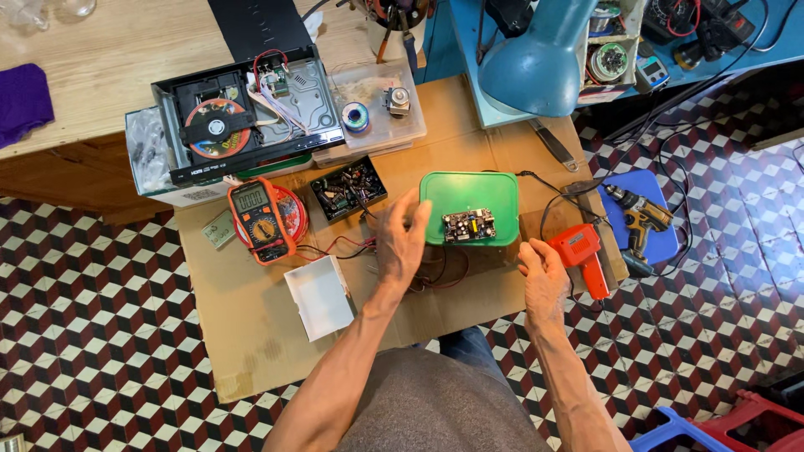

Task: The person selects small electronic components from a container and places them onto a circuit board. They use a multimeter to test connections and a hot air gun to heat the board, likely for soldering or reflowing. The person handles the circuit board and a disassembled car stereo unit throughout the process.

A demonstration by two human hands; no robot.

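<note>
Two hands (402, 238), perhaps wire-tangled underneath.

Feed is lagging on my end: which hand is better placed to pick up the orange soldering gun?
Probably the right hand: it rests right beside the orange soldering gun. The left hand hovers by the green box, across the circuit board.

Green lid (469, 194) at centre frame; orange soldering gun (584, 253) right; orange-and-black multimeter (260, 219) left; blue lamp (536, 63) above; red, white, black cube-patterned floor (100, 335).
</note>
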